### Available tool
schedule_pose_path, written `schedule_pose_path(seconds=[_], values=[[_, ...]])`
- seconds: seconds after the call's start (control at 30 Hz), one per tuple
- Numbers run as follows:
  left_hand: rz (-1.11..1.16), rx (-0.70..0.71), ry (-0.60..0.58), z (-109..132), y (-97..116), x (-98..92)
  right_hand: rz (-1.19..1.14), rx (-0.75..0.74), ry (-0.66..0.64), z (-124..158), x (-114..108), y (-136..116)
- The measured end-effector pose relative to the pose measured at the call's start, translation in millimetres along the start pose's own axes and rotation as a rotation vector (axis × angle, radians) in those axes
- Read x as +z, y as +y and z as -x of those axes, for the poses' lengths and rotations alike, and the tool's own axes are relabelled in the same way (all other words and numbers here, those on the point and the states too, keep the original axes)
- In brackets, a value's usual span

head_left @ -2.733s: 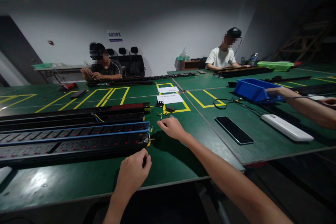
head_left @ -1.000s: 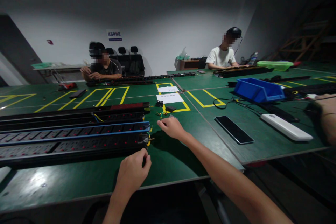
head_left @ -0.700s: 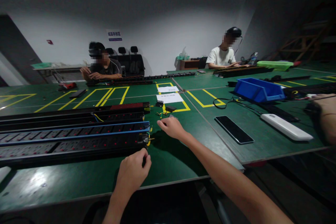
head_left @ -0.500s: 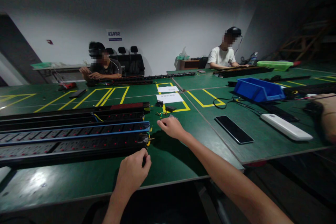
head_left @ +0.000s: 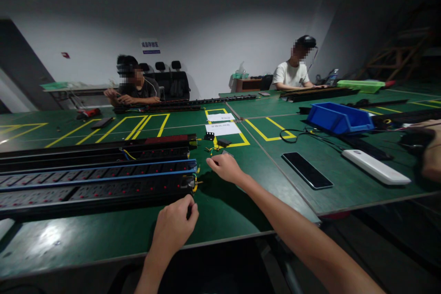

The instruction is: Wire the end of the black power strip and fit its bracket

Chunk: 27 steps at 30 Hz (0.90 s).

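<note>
My left hand [head_left: 175, 221] rests near the front edge of the green table [head_left: 241, 216], fingers curled into a loose fist with nothing showing in it. Just beyond it lie the ends of several long black power strips [head_left: 124, 188] with red-marked sockets, one edged by blue rails. Yellow-green wires [head_left: 197, 177] stick out at their right ends. My right hand [head_left: 224, 166] is closed too, its thumb against the curled fingers, a little right of the strip ends. A small black bracket [head_left: 208, 136] and a dark flat piece [head_left: 224, 143] lie beyond it.
To the right lie a black phone [head_left: 306, 170], a white power bank [head_left: 375, 166] with a cable, and a blue bin [head_left: 339, 117]. A co-worker's hand [head_left: 432, 147] reaches in at the right edge. Two people sit across the table. White paper labels [head_left: 223, 128] lie by yellow tape.
Both my hands stay where they were. At the right edge, the co-worker's hand and the thin wire near it have shifted slightly.
</note>
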<state>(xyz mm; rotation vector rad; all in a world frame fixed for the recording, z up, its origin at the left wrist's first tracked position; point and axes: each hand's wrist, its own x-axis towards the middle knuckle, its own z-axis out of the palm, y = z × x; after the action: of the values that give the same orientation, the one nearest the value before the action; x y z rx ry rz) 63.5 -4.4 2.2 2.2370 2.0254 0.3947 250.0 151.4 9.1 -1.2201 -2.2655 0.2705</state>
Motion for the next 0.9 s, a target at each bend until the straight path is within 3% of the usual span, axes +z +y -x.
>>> schedule_pose_path(seconds=[0.2,0.4,0.7,0.9], values=[[-0.001,-0.001,-0.006,0.0,0.7,-0.9,0.005,-0.035,0.047,4.7,2.8,-5.7],[0.006,0.014,0.009,0.5,0.1,-0.1,-0.054,-0.049,0.283,7.4,-2.2,-12.0],[-0.001,0.003,-0.001,-0.3,-0.5,1.2,-0.291,-0.075,0.445,2.9,0.7,-8.2],[-0.002,0.011,0.012,0.2,-1.3,1.7,-0.443,0.103,0.582,1.5,2.7,-5.6]])
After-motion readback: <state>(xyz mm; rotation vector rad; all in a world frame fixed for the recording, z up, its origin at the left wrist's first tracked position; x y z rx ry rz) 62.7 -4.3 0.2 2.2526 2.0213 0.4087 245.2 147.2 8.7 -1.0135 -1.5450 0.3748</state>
